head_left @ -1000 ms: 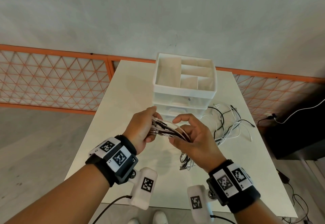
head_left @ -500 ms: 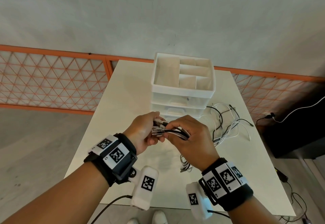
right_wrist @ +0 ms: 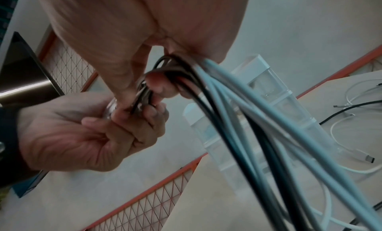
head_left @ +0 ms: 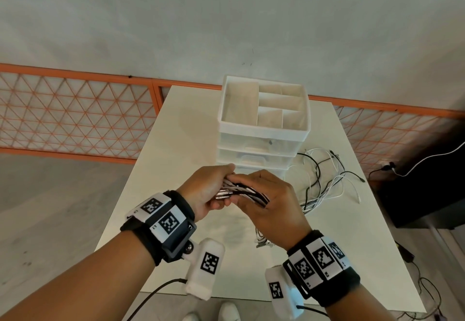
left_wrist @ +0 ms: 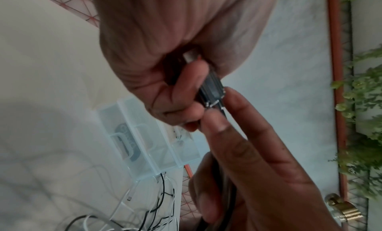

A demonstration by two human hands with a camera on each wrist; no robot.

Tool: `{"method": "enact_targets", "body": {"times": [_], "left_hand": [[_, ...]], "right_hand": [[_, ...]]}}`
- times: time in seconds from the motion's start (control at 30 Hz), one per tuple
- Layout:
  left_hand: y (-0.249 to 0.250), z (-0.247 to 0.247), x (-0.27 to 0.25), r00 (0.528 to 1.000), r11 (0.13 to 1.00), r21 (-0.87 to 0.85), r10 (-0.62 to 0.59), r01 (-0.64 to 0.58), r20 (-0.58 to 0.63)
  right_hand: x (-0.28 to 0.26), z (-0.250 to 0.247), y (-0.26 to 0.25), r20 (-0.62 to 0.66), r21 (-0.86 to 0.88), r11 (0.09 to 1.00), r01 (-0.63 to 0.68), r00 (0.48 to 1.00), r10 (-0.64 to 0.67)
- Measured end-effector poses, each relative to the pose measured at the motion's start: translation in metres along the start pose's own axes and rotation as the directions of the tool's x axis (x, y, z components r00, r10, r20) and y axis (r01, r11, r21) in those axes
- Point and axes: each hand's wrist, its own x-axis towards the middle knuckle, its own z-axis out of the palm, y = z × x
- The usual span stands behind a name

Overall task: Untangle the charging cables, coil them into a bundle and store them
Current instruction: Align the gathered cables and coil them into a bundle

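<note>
A bunch of black and white charging cables (head_left: 247, 191) runs between my two hands above the white table (head_left: 161, 169). My left hand (head_left: 214, 189) grips the plug ends (left_wrist: 208, 81), fingers curled round them. My right hand (head_left: 261, 194) is wrapped round the cable strands (right_wrist: 227, 104) just beside it, touching the left fingers. The rest of the cables trail down under my right wrist and spread in a loose tangle (head_left: 324, 177) on the table to the right.
A white drawer organizer (head_left: 264, 129) with an open compartmented top stands just behind my hands. An orange mesh fence (head_left: 75, 119) runs behind the table. A dark cabinet (head_left: 427, 189) sits on the right with cords on the floor.
My right hand has slid left along the cables until it meets my left hand, closing round the strands. Both hands sit slightly higher and closer to the organizer.
</note>
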Motion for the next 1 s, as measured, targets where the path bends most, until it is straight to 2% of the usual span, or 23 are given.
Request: {"method": "enact_targets", "body": {"times": [0.17,0.3,0.4,0.47,0.6,0.67,0.77,0.9,1.0], "left_hand": [[0.001,-0.002,-0.002,0.998,0.996,-0.091,0.023,-0.018,0.054],[0.0,-0.002,-0.002,0.999,0.992,-0.12,0.027,-0.024,0.025],[-0.002,-0.002,-0.004,0.997,0.994,-0.096,0.052,-0.046,0.065],[-0.003,-0.001,-0.003,0.996,0.994,-0.077,0.08,-0.076,0.049],[-0.005,-0.002,-0.001,0.991,0.988,-0.089,0.121,-0.125,-0.056],[-0.006,-0.004,-0.002,0.987,0.988,-0.044,0.147,-0.15,-0.059],[-0.008,-0.004,-0.003,0.984,0.984,0.03,0.174,-0.173,-0.03],[-0.011,-0.003,-0.005,0.985,0.982,0.088,0.171,-0.167,-0.037],[-0.014,-0.003,-0.004,0.988,0.985,0.094,0.148,-0.143,-0.047]], "right_hand": [[0.002,0.002,0.0,-0.088,-0.038,0.998,0.056,0.994,-0.059],[0.002,0.004,0.002,-0.067,-0.085,0.992,0.094,0.993,-0.1],[0.002,0.004,0.004,-0.057,-0.119,0.987,0.112,0.991,-0.119],[0.001,0.003,0.001,-0.048,-0.096,0.993,0.065,0.996,-0.07],[-0.001,0.002,-0.006,-0.054,0.054,0.981,-0.186,0.98,0.189],[0.0,0.0,-0.007,-0.069,0.073,0.967,-0.243,0.966,0.248],[0.002,-0.001,-0.009,-0.028,0.062,0.963,-0.261,0.964,0.263],[0.007,-0.003,-0.007,0.072,-0.031,0.987,-0.157,0.985,0.159],[0.008,-0.003,0.001,0.095,-0.243,0.968,0.054,0.995,-0.032]]}}
